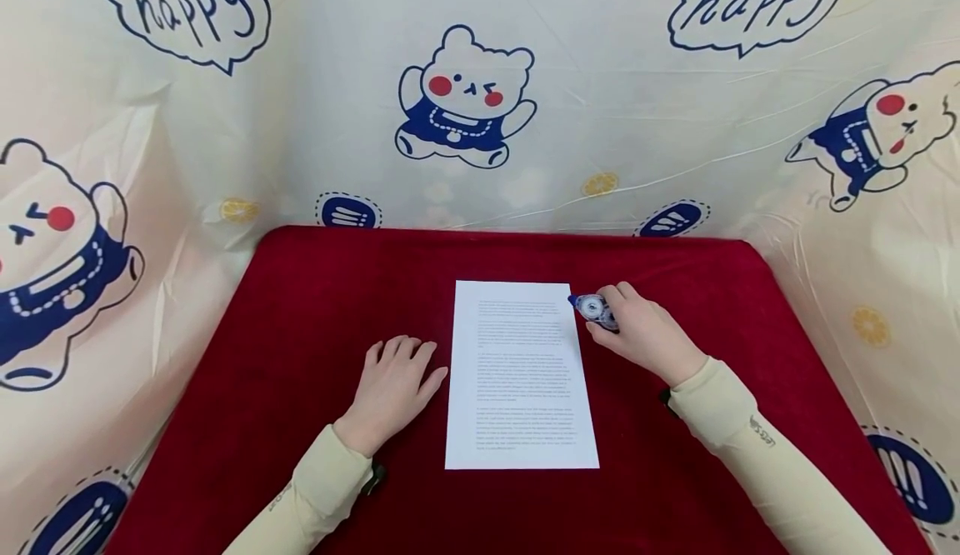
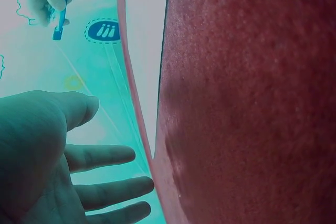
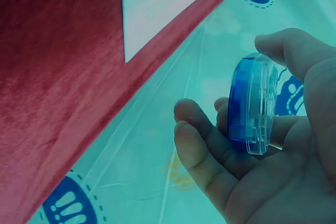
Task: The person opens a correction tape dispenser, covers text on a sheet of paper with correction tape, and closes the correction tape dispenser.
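A white sheet of printed text (image 1: 517, 376) lies on the red cloth between the two hands. At its upper right edge, my right hand (image 1: 648, 334) holds a blue and clear correction tape (image 1: 596, 309), its blue tip directed left over the paper's margin. The right wrist view shows the round, see-through case of the correction tape (image 3: 253, 106) between thumb and fingers. My left hand (image 1: 393, 392) is just left of the sheet, palm down, holding nothing. Its relaxed, spread fingers appear in the left wrist view, close over the red cloth.
Red velvety cloth (image 1: 322, 305) covers the table, which has rounded far corners. A pale curtain (image 1: 585, 105) printed with cartoon bears and the word "happy" surrounds it at the back and both sides. Dark wrist straps show beneath both pale sleeves (image 1: 330, 472).
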A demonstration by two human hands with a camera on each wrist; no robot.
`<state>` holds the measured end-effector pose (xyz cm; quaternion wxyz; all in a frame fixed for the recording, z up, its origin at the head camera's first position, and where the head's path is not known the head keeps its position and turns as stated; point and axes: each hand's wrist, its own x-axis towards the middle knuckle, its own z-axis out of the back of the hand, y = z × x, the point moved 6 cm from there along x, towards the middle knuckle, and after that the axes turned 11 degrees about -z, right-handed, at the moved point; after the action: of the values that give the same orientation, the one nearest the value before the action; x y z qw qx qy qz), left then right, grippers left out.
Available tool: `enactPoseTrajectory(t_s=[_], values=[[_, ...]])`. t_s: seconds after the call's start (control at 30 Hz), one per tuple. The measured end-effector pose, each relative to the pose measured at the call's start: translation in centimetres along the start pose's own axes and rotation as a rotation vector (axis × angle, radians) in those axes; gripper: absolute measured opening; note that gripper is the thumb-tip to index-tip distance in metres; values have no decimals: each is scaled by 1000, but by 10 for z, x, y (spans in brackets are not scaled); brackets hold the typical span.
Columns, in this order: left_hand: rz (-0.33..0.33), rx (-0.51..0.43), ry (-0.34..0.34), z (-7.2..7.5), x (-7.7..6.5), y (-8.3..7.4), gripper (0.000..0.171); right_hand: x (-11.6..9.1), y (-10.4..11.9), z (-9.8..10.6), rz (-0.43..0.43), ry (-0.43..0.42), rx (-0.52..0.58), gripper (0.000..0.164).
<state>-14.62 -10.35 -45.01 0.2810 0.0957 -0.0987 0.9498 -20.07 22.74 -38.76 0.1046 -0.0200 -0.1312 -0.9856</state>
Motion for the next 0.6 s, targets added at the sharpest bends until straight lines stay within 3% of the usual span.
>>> enactPoseTrajectory(t_s=[0.17, 0.6], values=[[11, -1, 15, -2, -1, 0, 41, 0, 19, 1, 85, -10, -25, 40], [-10, -29, 56, -3, 2, -5, 40, 3, 50, -11, 221, 98, 4, 42]])
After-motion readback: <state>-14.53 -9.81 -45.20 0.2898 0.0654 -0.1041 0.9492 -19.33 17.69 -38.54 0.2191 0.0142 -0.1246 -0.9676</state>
